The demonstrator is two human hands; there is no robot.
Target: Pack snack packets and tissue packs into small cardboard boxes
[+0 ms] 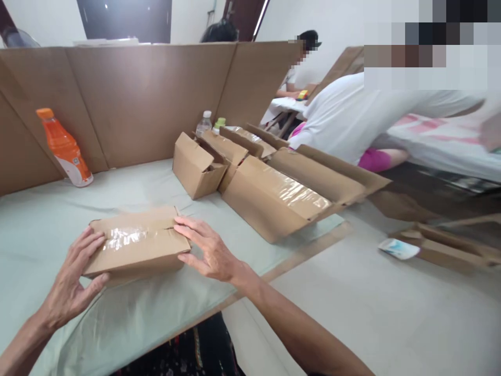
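A small closed cardboard box [136, 240] lies on the green cloth in front of me, with shiny clear tape across its top. My left hand [78, 277] grips its left end, fingers on the top and thumb along the near side. At the opposite end, my right hand [207, 248] holds the right edge, fingertips on the top corner and thumb lower at the side. The box's underside is hidden.
Open cardboard boxes [270, 198] stand together at the table's right. An orange bottle [68, 149] leans before a cardboard screen [148, 99]. A clear bottle [204, 124] stands behind the boxes. A person in white [344, 115] bends at the right; another box [446, 248] lies lower right.
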